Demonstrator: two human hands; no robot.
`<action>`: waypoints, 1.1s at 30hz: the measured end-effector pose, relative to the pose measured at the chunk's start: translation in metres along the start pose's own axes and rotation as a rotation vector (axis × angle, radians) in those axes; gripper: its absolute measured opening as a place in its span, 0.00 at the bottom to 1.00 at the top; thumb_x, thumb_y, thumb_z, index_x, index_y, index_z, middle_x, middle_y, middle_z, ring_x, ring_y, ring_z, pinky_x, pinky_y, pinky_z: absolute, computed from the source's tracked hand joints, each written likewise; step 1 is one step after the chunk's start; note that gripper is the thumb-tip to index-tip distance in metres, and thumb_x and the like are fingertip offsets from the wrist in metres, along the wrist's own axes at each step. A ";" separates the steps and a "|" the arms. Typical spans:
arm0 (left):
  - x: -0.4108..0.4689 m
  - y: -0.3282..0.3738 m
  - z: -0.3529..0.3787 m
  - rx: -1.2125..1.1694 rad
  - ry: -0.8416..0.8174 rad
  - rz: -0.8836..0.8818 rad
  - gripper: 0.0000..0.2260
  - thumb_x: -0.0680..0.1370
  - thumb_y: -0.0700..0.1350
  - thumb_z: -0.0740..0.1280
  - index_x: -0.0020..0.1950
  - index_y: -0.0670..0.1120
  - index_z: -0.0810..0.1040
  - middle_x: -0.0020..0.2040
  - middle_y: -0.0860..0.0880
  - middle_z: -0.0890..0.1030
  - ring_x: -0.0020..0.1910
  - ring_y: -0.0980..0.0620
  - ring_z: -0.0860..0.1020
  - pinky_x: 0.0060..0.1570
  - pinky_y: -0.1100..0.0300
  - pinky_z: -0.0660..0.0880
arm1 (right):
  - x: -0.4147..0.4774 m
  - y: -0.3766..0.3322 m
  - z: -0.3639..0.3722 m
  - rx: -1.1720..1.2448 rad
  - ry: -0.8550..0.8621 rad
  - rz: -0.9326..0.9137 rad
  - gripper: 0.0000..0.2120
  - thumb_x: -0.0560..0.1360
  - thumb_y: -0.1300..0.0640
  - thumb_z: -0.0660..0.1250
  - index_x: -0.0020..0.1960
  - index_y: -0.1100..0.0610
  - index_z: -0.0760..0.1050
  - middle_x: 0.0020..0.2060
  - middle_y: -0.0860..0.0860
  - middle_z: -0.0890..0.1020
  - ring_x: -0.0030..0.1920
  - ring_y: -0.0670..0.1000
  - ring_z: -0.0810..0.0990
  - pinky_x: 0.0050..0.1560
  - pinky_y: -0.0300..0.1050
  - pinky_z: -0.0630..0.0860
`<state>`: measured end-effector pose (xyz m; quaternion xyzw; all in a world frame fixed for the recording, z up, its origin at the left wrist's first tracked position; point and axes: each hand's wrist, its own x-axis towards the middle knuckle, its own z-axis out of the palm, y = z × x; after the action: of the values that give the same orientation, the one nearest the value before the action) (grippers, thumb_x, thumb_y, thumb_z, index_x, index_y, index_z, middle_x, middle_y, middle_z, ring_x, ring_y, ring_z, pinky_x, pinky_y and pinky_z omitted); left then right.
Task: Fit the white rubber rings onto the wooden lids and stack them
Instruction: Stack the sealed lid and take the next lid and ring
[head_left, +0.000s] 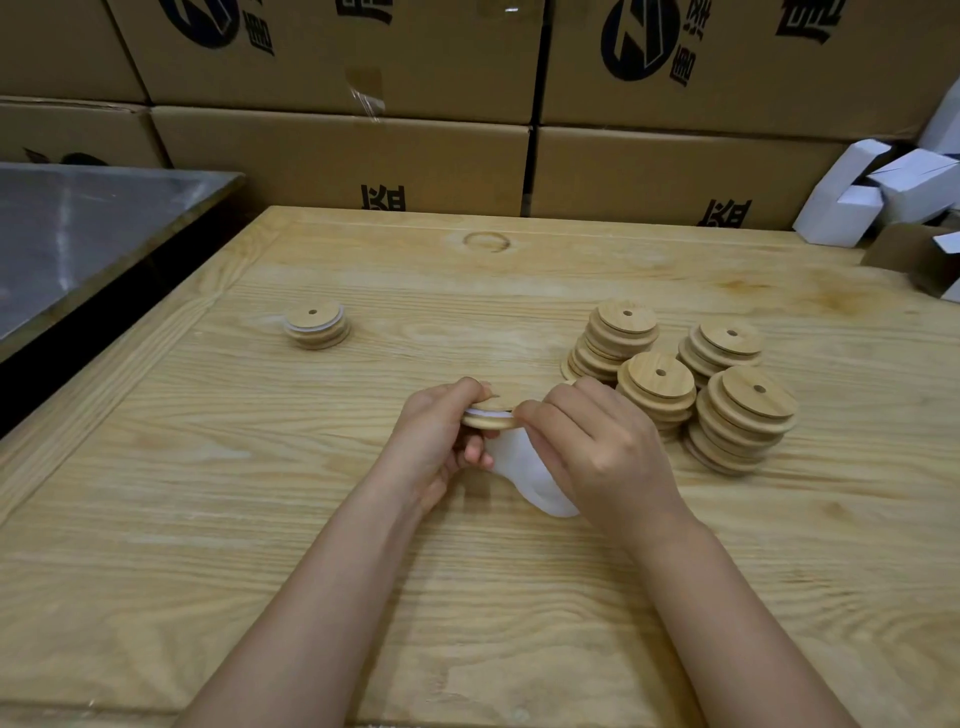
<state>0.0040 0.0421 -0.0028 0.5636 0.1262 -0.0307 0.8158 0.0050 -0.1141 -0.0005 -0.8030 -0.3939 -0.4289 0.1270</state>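
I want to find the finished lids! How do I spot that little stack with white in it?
On the wooden table, the taller bare lid stacks crowd the right side. The small stack stands alone on the left, nearer the metal surface. Unlike them, it shows a white ring between its lids.

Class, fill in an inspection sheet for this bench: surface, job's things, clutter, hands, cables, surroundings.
Surface: wooden table; ring-shaped mark near the far edge.
Job's things: lid in hand, ring showing at its edge; short ringed stack on the left; four bare stacks on the right; white mass under the hands, unclear.
Clutter: white cartons at the right corner.
Hands: left hand and right hand both hold the lid.
Cables: nothing seen.
Surroundings: cardboard boxes behind; metal surface on the left.
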 end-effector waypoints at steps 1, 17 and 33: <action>0.000 0.000 -0.001 0.012 -0.004 0.009 0.06 0.76 0.39 0.62 0.43 0.38 0.76 0.23 0.47 0.72 0.16 0.55 0.64 0.20 0.65 0.69 | 0.000 0.001 0.000 -0.005 0.004 -0.006 0.05 0.70 0.70 0.68 0.40 0.62 0.81 0.30 0.53 0.75 0.30 0.54 0.71 0.29 0.48 0.70; 0.001 0.000 -0.001 -0.033 -0.027 0.017 0.06 0.77 0.38 0.62 0.49 0.38 0.77 0.23 0.46 0.73 0.15 0.56 0.63 0.19 0.65 0.67 | 0.001 -0.002 0.001 -0.041 0.090 -0.010 0.05 0.67 0.71 0.71 0.37 0.63 0.80 0.29 0.54 0.75 0.28 0.54 0.71 0.28 0.47 0.70; -0.002 -0.004 -0.009 0.091 -0.248 0.281 0.14 0.75 0.38 0.66 0.58 0.52 0.76 0.43 0.46 0.83 0.43 0.49 0.82 0.40 0.54 0.81 | 0.005 0.002 -0.001 0.785 0.093 1.012 0.06 0.75 0.61 0.68 0.43 0.51 0.79 0.39 0.44 0.82 0.38 0.38 0.78 0.40 0.30 0.71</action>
<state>-0.0003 0.0492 -0.0088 0.6040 -0.0566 0.0087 0.7949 0.0075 -0.1134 0.0046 -0.7638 -0.0878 -0.1743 0.6153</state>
